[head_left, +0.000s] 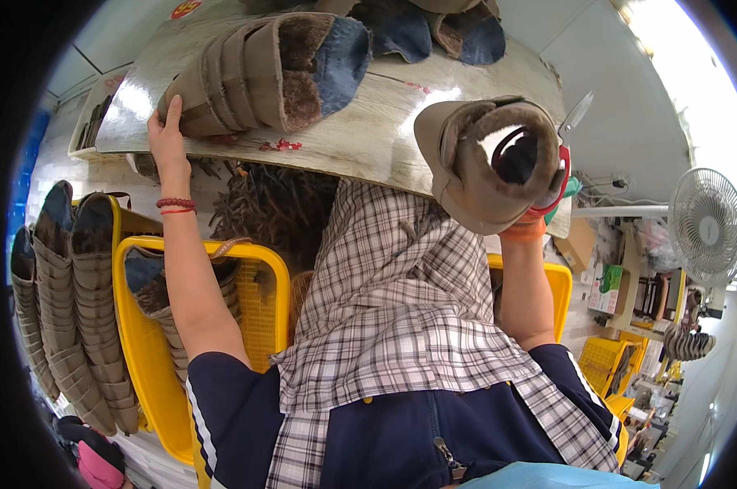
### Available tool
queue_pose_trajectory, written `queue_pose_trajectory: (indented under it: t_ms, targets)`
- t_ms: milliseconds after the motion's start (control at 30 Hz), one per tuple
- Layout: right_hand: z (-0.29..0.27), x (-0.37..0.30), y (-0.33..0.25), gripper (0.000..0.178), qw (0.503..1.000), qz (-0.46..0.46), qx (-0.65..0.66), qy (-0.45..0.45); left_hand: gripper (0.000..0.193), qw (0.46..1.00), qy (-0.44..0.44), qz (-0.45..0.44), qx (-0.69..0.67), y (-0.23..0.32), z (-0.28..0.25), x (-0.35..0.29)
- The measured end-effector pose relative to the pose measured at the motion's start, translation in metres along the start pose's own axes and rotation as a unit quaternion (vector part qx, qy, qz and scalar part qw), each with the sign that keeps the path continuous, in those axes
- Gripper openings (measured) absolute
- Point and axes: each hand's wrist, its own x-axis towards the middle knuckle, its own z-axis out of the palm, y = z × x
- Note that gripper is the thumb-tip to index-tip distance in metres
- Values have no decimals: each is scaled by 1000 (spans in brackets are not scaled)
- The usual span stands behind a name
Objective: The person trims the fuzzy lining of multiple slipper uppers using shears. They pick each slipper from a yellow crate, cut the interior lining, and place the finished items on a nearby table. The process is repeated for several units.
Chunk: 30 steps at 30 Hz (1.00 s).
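My left hand [169, 140] is at the left end of a stack of nested taupe caps [230, 77] lying on the table. Its thumb rests along the stack, and the other fingers are partly hidden. The stack's open end shows brown fur and blue-grey lining. On the right, a taupe fur-lined cap [466, 187] is held up with its opening toward me. My right hand [521, 228], in something orange, is mostly hidden behind this cap. Red-handled scissors [565, 167] stick out beside it, blades pointing up and away; they appear to be in the same hand.
The pale wood-patterned table [385, 138] has more caps [466, 37] at its far edge. Dark fur strips [270, 204] hang in a heap below. Yellow baskets [152, 350] flank me, and cap stacks [83, 301] stand at left. A white fan [709, 230] is at right.
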Motion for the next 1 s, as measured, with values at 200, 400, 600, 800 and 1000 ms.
queue_pose_trajectory:
  t_ms: [200,400,600,800,1000]
  targets:
    - [33,33,15,43,990,50,-57,-123,77,996,-21,-50,-74,-5,-9,14]
    - [74,65,38,34,992,63,-112,-5,75,978,-112,-73,-162,0,-20,20]
    - [106,98,126,27,834,-119,-539,12,41,946,-211,-98,-227,-14,-29,44]
    - [127,122,199,27,883,-113,-442,-110,41,912,-277,-129,-272,-16,-30,59]
    - [108,154,231,28,971,36,-196,-133,46,918,-265,-119,-271,-14,-7,52]
